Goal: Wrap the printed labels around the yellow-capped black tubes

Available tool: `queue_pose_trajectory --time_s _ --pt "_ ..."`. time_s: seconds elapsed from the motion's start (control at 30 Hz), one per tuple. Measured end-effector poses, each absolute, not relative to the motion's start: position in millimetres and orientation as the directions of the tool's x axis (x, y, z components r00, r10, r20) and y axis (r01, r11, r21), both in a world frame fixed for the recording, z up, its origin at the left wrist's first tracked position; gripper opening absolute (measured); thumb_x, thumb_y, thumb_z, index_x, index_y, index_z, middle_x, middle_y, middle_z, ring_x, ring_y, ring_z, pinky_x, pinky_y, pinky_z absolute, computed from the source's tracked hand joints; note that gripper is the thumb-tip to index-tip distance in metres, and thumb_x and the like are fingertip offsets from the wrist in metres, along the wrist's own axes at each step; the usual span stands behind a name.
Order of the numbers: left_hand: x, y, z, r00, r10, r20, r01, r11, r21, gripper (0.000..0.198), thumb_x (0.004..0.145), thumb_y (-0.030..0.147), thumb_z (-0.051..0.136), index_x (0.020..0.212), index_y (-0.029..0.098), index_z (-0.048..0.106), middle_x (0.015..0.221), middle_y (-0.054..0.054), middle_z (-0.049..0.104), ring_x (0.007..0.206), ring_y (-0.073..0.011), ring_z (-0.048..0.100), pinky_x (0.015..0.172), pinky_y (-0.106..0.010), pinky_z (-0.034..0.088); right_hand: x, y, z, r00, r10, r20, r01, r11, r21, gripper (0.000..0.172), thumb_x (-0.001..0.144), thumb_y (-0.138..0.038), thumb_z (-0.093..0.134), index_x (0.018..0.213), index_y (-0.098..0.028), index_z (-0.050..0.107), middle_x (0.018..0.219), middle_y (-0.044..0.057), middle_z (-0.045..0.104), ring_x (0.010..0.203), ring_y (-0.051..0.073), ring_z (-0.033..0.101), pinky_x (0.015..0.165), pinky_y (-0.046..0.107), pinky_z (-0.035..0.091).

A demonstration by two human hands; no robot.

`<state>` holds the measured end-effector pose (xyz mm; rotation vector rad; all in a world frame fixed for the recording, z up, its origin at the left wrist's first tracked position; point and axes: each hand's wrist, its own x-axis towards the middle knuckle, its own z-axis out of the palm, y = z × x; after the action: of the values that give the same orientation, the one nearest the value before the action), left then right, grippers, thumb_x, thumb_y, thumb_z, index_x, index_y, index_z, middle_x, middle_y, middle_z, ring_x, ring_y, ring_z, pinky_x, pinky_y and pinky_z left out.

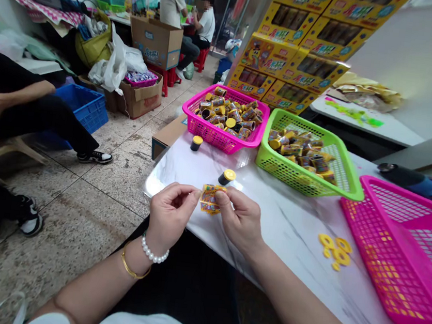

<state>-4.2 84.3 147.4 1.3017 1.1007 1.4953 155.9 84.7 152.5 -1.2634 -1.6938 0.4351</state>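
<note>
A small, flat yellow printed plastic sleeve [209,205] is held up over the near edge of the table. My left hand [171,211], with a pearl bracelet and a gold bangle at the wrist, pinches its left edge. On the other side, my right hand [242,219] grips the sleeve with the thumb across its front. Just beyond my fingers a small black cup with a yellow lid [227,177] stands upright on the white marbled table [272,218]. A second lidded black cup [196,143] stands farther off, near the left table edge.
A pink basket [224,143] and a green basket [303,180] hold many wrapped cups. At right are yellow plastic rings [340,255] and a large pink basket [394,276]. Yellow boxes [269,59] are stacked behind. A seated person's leg [64,121] is at left.
</note>
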Motion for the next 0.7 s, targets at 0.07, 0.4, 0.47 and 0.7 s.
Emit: queue_pose_trajectory --time_s 0.07,0.4,0.47,0.7 --pt "-3.2 84.8 143.3 -0.074 0.967 0.245 -0.048 -0.249 0.967 0.014 0.084 0.031 0.070 0.080 0.018 0.074 0.073 -0.002 0.066 0.066 -0.0126 0.057 0.062 -0.023 0.047 155.4 84.9 152.9 -0.051 0.866 0.497 0.551 0.440 -0.709 0.037 0.098 -0.038 0.052 0.066 -0.020 0.059 0.060 -0.001 0.052 0.055 0.014 0.050 0.055 0.028 0.039" --pt "-6.9 87.7 145.3 -0.083 0.977 0.198 -0.101 -0.206 0.973 0.014 0.081 0.031 0.073 0.077 0.018 0.072 0.071 0.000 0.063 0.063 -0.0109 0.054 0.060 -0.022 0.045 157.3 83.9 153.7 -0.090 0.830 0.550 0.601 0.486 -0.634 0.037 0.099 -0.037 0.050 0.067 -0.021 0.057 0.062 0.000 0.052 0.056 0.014 0.050 0.055 0.028 0.039" --pt "-6.8 86.9 145.9 -0.073 0.975 0.210 -0.103 -0.217 0.971 0.013 0.081 0.031 0.073 0.081 0.018 0.074 0.075 -0.002 0.065 0.066 -0.0116 0.056 0.062 -0.023 0.047 157.6 83.6 153.3 -0.096 0.839 0.535 0.601 0.478 -0.641 0.038 0.100 -0.040 0.049 0.068 -0.021 0.059 0.063 0.001 0.054 0.057 0.014 0.051 0.056 0.028 0.040" --pt "-3.4 87.0 145.2 -0.077 0.988 0.134 -0.204 -0.147 0.968 0.014 0.078 0.030 0.075 0.083 0.016 0.074 0.069 0.000 0.064 0.062 -0.0096 0.054 0.057 -0.020 0.045 157.6 84.5 149.5 -0.112 0.815 0.568 0.576 0.520 -0.631 0.032 0.099 -0.032 0.051 0.071 -0.020 0.059 0.063 0.000 0.053 0.057 0.013 0.051 0.056 0.027 0.040"
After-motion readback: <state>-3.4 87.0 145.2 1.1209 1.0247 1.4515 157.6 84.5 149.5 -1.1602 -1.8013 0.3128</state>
